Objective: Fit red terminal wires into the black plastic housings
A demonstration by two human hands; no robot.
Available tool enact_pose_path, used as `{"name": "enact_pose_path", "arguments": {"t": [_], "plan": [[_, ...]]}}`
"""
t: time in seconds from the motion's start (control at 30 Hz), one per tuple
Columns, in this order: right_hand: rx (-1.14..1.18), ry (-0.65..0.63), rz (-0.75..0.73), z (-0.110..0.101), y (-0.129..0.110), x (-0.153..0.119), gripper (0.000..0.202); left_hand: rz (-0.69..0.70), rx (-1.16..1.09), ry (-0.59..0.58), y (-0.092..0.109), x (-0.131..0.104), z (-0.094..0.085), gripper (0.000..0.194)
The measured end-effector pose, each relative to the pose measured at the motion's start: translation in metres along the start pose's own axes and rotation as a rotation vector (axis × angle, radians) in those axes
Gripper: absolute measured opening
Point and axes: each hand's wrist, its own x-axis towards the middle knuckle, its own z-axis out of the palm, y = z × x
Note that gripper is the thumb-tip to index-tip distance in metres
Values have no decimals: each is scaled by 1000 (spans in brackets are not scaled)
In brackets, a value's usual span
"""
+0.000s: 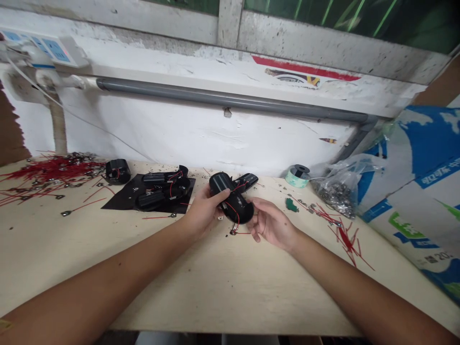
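My left hand (204,211) grips a black, rounded plastic battery-holder-like housing (237,209), thumb on top and fingers beneath it. The housing tilts down to the right, and a thin red wire loops across its hollow side. At its lower right end, my right hand (271,223) has its fingers apart and partly curled, with fingertips at the housing's edge. Below hangs or lies a small metal contact (233,232) with a red wire; I cannot tell whether it is attached. Just behind the held piece lies another black housing (246,181).
Several black housings (163,191) lie on a dark sheet (120,197) at left, beside one upright black piece (118,171). Red-wired contacts are heaped (59,168) far left. At right are a wire spool (297,176), a bag of metal parts (338,191) and loose red wires (348,239).
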Motion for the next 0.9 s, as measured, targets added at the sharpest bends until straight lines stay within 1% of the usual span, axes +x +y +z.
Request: {"name": "enact_pose_path", "arguments": {"t": [0.1, 0.23, 0.3, 0.37, 0.43, 0.5, 0.57, 0.6, 0.63, 0.67, 0.73, 0.77, 0.8, 0.83, 0.9], "plan": [[-79, -4, -54, 2, 2, -1, 39, 96, 31, 52, -1, 2, -1, 41], [-144, 83, -75, 7, 4, -1, 45, 203, 171, 76, -5, 4, -3, 40], [-141, 134, -76, 8, 4, 0, 41, 261, 234, 77, -7, 4, -5, 42], [-98, 186, -104, 7, 4, 1, 32, 345, 248, 63, -10, 3, -8, 43], [-38, 231, -140, 2, 3, 3, 30, 447, 242, 36, -12, 2, -12, 39], [24, 295, -151, -5, -1, 6, 28, 546, 277, 18, -14, 2, -16, 31], [88, 386, -148, -13, -7, 8, 22, 624, 404, 28, -14, 2, -19, 25], [118, 431, -159, -16, -11, 9, 19, 650, 520, 19, -14, 1, -20, 23], [136, 464, -183, -19, -14, 9, 18, 671, 667, -21, -13, 0, -20, 21], [141, 489, -219, -22, -17, 9, 16, 683, 830, -104, -13, -2, -20, 22], [114, 519, -309, -24, -21, 9, 16, 689, 1126, -344, -14, -5, -20, 30], [86, 524, -350, -24, -21, 8, 16, 686, 1232, -452, -14, -6, -20, 35], [53, 517, -376, -23, -21, 7, 18, 680, 1307, -522, -15, -6, -20, 36], [21, 499, -387, -22, -21, 6, 20, 671, 1359, -550, -16, -6, -20, 34], [-19, 461, -371, -20, -19, 4, 23, 646, 1412, -525, -18, -5, -21, 22]]}}
